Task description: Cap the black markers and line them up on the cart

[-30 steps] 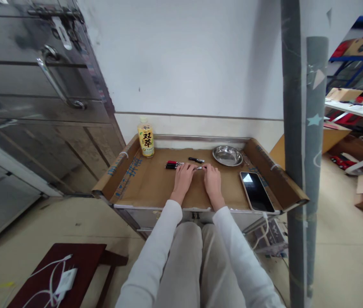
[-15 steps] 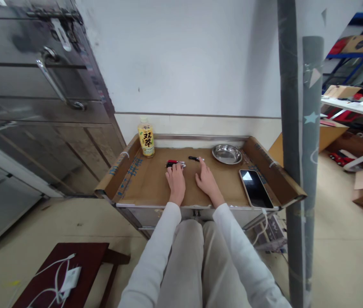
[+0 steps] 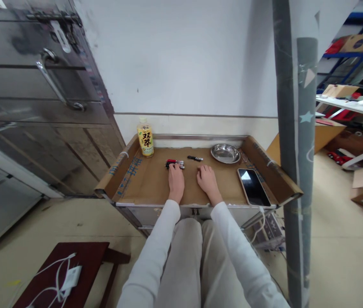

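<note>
Both my hands rest on a cardboard-lined tray table [image 3: 143,188]. My left hand [image 3: 175,182] lies flat, its fingertips touching a small bunch of red and black pens [image 3: 174,163]. My right hand [image 3: 206,179] lies palm down beside it with loosely curled fingers and holds nothing. A single black pen [image 3: 194,158] lies apart, just beyond my right hand. A round steel dish [image 3: 225,153] sits at the back right. White sleeves cover both my arms.
A yellow-labelled drink bottle [image 3: 145,137] stands at the back left corner. A dark phone [image 3: 253,186] lies near the right edge. A metal cabinet [image 3: 37,94] is on the left, a grey post [image 3: 293,149] on the right, a dark stool with a charger [image 3: 62,278] below left.
My hands parted from a pen held between them. The left moved to the pen bunch; the right reached toward the black pen, then drew back and settled flat.
</note>
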`<state>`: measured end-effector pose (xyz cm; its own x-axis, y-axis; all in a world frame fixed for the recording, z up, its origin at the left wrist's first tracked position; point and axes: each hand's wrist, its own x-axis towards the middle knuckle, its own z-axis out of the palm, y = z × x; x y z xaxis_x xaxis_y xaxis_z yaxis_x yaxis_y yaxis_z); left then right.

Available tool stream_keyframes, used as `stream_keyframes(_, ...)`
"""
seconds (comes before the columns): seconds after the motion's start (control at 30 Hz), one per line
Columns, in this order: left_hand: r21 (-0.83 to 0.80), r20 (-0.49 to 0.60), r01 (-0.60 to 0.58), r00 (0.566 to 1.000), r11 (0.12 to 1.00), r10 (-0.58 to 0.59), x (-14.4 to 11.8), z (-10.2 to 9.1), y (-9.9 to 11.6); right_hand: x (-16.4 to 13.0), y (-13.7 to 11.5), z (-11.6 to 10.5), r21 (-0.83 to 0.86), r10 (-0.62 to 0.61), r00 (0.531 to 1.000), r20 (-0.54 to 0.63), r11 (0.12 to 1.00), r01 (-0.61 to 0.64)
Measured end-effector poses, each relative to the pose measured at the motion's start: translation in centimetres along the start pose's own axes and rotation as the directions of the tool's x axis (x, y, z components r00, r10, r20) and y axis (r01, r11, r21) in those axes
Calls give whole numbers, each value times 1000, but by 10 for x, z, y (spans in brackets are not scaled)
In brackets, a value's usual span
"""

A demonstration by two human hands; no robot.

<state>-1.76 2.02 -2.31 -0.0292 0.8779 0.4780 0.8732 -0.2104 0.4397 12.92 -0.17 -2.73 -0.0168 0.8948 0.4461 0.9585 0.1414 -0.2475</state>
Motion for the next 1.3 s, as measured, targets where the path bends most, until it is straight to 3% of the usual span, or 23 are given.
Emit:
stream_keyframes(0.27,-38,41,18,999,999,-17,1,-1,2,0,-1,-1,-5,5,1000,27,1000,-5)
stream_keyframes(0.57,-14,16,62,998,998,-61,-1,-4,7,0,-3,-4,-9,20,999,40,1000,-19)
stream_keyframes(0.77,-8,-59,58,997,998,-58,-2,-4,6,0,-4,-5,-21,32,999,44,999,-31)
stream_keyframes(1.03,67,-49,60,997,996,-57,-2,-11,6,1,-3,-3,-23,35,999,40,999,-34)
stream_keyframes(1.3,34,-47,58,997,998,-56,-1,-6,4,1,-3,-3,-45,35,998,47,998,-33)
